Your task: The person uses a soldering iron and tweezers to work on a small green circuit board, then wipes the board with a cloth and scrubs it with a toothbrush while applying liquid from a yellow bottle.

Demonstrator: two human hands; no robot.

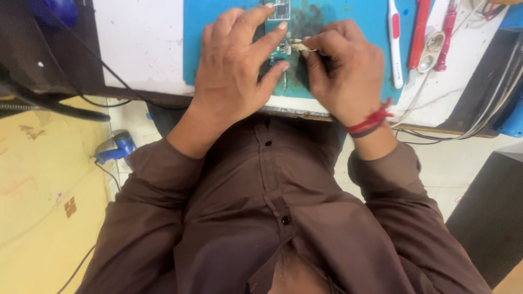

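Observation:
A small circuit board [279, 34] lies on a stained blue work mat [348, 12] at the table's near edge. My left hand [237, 68] rests over the board, its fingers and thumb pinching it from the left side. My right hand [343, 71], with red threads around the wrist, pinches a thin metal tool [301, 47] whose tip touches the board near my left fingertips. Most of the board is hidden under my left hand.
A white and red toothbrush [395, 43], a red-handled tool [418, 32] and another red tool [444, 38] lie on the right of the mat. Cables [463, 128] trail off the table's right edge. A blue device [117, 148] sits on the floor at left.

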